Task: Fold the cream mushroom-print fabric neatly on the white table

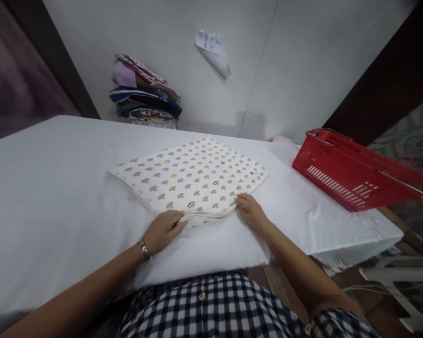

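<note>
A cream cloth (197,173) printed with grey mushroom shapes and a few coloured ones lies folded in several layers on the white-covered table (74,188). My left hand (164,230), with a metal watch band at the wrist, pinches the near edge of the cloth between thumb and fingers. At the near right edge, my right hand (250,211) grips the cloth too, fingers on top and the thumb out of sight. Between the hands the stacked layers of the edge show, slightly raised and curved.
A red plastic basket (352,169) with metal handles stands at the table's right end. Against the wall, back left, rises a stack of folded fabrics (146,94). A paper note (211,47) hangs on the wall. A white plastic chair (402,281) is at lower right.
</note>
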Tool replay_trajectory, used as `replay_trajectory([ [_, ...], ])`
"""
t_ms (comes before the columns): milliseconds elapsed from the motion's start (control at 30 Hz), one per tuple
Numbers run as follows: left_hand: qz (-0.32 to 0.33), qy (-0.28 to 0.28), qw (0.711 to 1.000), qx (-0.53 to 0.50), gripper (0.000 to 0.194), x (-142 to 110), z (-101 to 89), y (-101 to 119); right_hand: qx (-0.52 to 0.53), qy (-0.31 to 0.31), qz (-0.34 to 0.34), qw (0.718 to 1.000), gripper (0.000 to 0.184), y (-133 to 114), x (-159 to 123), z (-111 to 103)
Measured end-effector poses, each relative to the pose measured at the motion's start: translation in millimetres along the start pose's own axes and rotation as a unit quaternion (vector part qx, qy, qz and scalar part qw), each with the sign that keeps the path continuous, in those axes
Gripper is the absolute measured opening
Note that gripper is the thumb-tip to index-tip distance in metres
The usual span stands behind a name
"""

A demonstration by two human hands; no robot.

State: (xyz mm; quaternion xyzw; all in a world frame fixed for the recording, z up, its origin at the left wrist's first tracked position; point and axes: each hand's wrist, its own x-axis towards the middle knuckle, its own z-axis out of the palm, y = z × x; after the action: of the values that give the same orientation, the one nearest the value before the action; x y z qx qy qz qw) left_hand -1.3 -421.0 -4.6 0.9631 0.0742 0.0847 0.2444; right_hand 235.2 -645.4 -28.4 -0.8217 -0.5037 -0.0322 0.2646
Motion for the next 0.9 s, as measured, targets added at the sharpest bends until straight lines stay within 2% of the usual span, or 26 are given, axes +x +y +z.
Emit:
replay_trajectory([
  [167,0.013,0.015,1.000,-0.006,0.033,-0.8,0.5,-0.1,0.014,0.005,-0.025,1.000,0.034,-26.8,-16.3,0.4],
  [333,0.035,0.033,0.999,-0.013,0.030,-1.7,2.6,-1.8,0.073,-0.001,-0.133,0.988,0.029,-55.7,-31.4,11.3],
  [433,0.039,0.038,0.998,-0.015,0.029,-2.5,3.6,-2.2,0.079,0.014,-0.128,0.988,0.031,-65.1,-30.8,16.6],
  [667,0.054,0.054,0.997,-0.007,0.024,-7.7,5.7,-0.7,0.077,-0.021,-0.136,0.988,0.025,-87.0,-23.2,26.5],
  [767,0.073,0.070,0.995,-0.003,0.028,-10.3,8.6,0.9,0.079,-0.024,-0.165,0.983,0.019,-94.3,-24.2,29.5],
  [900,0.100,0.089,0.991,-0.006,0.027,-13.6,14.3,4.2,0.075,-0.007,-0.215,0.974,0.021,-98.2,-31.0,26.1],
])
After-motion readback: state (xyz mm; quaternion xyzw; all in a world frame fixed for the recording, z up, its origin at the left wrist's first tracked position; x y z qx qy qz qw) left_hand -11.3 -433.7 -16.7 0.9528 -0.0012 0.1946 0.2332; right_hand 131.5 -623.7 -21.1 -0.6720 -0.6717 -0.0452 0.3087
